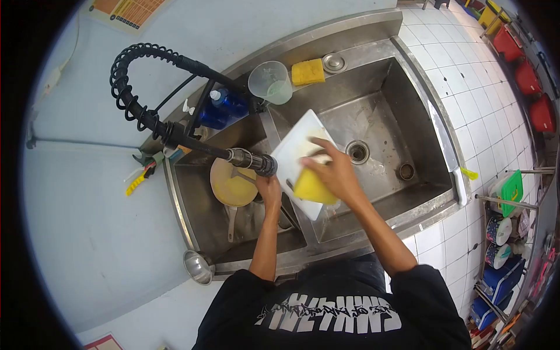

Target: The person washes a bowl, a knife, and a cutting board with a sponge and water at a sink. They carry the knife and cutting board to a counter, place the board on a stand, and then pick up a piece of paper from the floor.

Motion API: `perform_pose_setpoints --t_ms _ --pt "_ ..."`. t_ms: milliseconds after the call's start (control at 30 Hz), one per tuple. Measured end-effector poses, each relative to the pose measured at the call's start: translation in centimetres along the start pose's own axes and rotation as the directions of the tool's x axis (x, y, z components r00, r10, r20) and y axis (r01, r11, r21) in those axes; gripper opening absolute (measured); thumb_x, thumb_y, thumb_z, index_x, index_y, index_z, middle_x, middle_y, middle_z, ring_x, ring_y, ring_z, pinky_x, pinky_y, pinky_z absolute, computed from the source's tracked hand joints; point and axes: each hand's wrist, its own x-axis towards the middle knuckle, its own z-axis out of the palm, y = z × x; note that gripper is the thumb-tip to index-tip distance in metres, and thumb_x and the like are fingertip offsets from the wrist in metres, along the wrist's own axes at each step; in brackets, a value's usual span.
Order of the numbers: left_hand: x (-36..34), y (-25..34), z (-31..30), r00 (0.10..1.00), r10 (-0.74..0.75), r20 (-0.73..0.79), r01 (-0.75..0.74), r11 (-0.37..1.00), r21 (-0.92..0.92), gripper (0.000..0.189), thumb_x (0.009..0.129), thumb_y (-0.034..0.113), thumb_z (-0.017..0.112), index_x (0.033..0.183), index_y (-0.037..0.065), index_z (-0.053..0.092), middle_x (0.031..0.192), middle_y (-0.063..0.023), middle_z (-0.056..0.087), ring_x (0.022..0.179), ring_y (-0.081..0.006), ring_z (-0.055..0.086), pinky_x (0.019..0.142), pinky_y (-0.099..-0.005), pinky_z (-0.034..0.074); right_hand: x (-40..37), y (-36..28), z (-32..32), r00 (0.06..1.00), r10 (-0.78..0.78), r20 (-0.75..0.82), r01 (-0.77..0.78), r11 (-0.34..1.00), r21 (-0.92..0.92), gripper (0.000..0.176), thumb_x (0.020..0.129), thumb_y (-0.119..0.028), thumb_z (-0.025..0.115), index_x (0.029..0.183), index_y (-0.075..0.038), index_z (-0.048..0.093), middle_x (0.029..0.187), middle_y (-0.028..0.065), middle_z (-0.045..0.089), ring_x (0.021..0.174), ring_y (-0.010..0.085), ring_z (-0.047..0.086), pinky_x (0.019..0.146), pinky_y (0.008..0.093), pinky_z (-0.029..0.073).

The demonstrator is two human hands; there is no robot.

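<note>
A white cutting board [298, 149] is held tilted over the divider between the two sink basins. My left hand [269, 191] grips its left edge, partly hidden behind the faucet's spray head [265, 164]. My right hand [338, 172] is closed around a yellow sponge [315, 188] against the board's face; motion blurs both somewhat. Below the spray head, in the left basin, sits a round yellowish pan [224, 181] with its handle toward me.
Blue bottles [230, 105], a clear plastic container [270, 81], another yellow sponge [308, 72] and a round metal lid [334, 63] line the back ledge. A knife [444, 143] with a white handle lies along the right rim. A metal bowl [199, 268] stands at the front left corner.
</note>
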Motion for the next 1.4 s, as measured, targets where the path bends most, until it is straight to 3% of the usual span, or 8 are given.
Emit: perform_pose_setpoints --t_ms 233,367,533,733,867,1100,1167,1400 --pt "-2.7 5.6 -3.5 0.975 -0.149 -0.167 0.081 0.93 -0.358 0.019 0.093 0.01 0.053 0.108 -0.002 0.054 0.097 -0.0075 0.062 0.085 -0.0123 0.058 0.075 -0.0254 0.044 -2.7 13.0 -1.4 0.914 0.386 -0.124 -0.349 0.905 0.245 0.036 0.084 -0.024 0.068 0.106 0.002 0.059 0.087 0.01 0.065 0.074 0.016 0.063 0.064 0.0289 0.051" --pt "-4.6 5.2 -5.6 0.96 -0.191 -0.203 0.109 0.928 -0.357 0.019 0.094 0.01 0.051 0.107 -0.003 0.055 0.099 -0.0084 0.062 0.087 -0.0131 0.058 0.078 -0.0263 0.045 -3.5 10.9 3.0 0.954 0.1 -0.283 -0.066 0.989 0.129 0.038 0.081 -0.016 0.069 0.113 0.002 0.056 0.098 0.0122 0.063 0.082 0.0197 0.062 0.068 0.03 0.051" --pt "-7.4 4.9 -7.6 0.959 -0.193 -0.206 0.109 0.926 -0.361 0.02 0.095 0.011 0.05 0.107 -0.003 0.056 0.1 -0.0081 0.061 0.088 -0.0128 0.058 0.079 -0.0262 0.045 -4.4 8.3 8.9 0.929 -0.37 -0.022 0.362 0.917 -0.166 0.05 0.079 -0.008 0.067 0.126 -0.004 0.05 0.118 0.0198 0.052 0.108 0.0335 0.052 0.091 0.0385 0.044" --pt "-8.4 2.2 -9.4 0.929 -0.33 -0.17 0.224 0.864 -0.451 0.021 0.096 0.015 0.05 0.105 -0.003 0.056 0.098 -0.0072 0.061 0.087 -0.0118 0.057 0.077 -0.0257 0.046 -5.1 11.5 11.5 0.89 -0.39 0.237 0.44 0.596 -0.672 0.051 0.084 -0.024 0.062 0.132 -0.024 0.048 0.133 0.0191 0.042 0.125 0.0377 0.037 0.102 0.0502 0.03" --pt "-8.3 1.6 -9.6 0.908 -0.394 -0.139 0.296 0.842 -0.452 0.021 0.096 0.016 0.05 0.104 -0.002 0.056 0.097 -0.0069 0.061 0.084 -0.0116 0.058 0.073 -0.0252 0.046 -2.0 15.3 10.4 0.888 -0.364 0.282 0.459 0.656 -0.599 0.051 0.084 -0.019 0.058 0.132 -0.031 0.048 0.132 0.0202 0.043 0.123 0.0392 0.04 0.099 0.0522 0.034" --pt "-7.2 1.5 -9.1 0.909 -0.376 -0.179 0.26 0.848 -0.462 0.021 0.096 0.018 0.05 0.105 0.0 0.056 0.093 -0.0053 0.061 0.079 -0.0098 0.057 0.06 -0.0235 0.046 4.5 29.4 3.1 0.931 -0.217 -0.294 -0.136 0.541 -0.83 0.049 0.075 -0.007 0.06 0.123 -0.018 0.058 0.115 0.027 0.049 0.1 0.0398 0.053 0.086 0.0475 0.045" --pt "-6.8 1.9 -9.4 0.895 -0.406 -0.184 0.279 0.833 -0.478 0.022 0.096 0.019 0.049 0.106 0.0 0.055 0.092 -0.005 0.06 0.078 -0.0097 0.057 0.056 -0.0232 0.045 4.9 27.0 -0.2 0.845 0.096 -0.526 -0.489 0.537 -0.687 0.046 0.078 -0.01 0.06 0.123 -0.017 0.058 0.108 0.0265 0.051 0.093 0.0401 0.054 0.084 0.0463 0.045" --pt "-6.5 2.3 -9.1 0.886 -0.416 -0.203 0.287 0.838 -0.464 0.021 0.097 0.02 0.048 0.107 0.003 0.054 0.09 -0.0038 0.059 0.07 -0.0094 0.057 0.046 -0.0224 0.044 3.8 17.8 5.9 0.912 -0.357 -0.203 0.11 0.688 -0.717 0.053 0.078 -0.007 0.058 0.128 -0.025 0.055 0.113 0.0255 0.051 0.102 0.0376 0.051 0.086 0.0451 0.043"
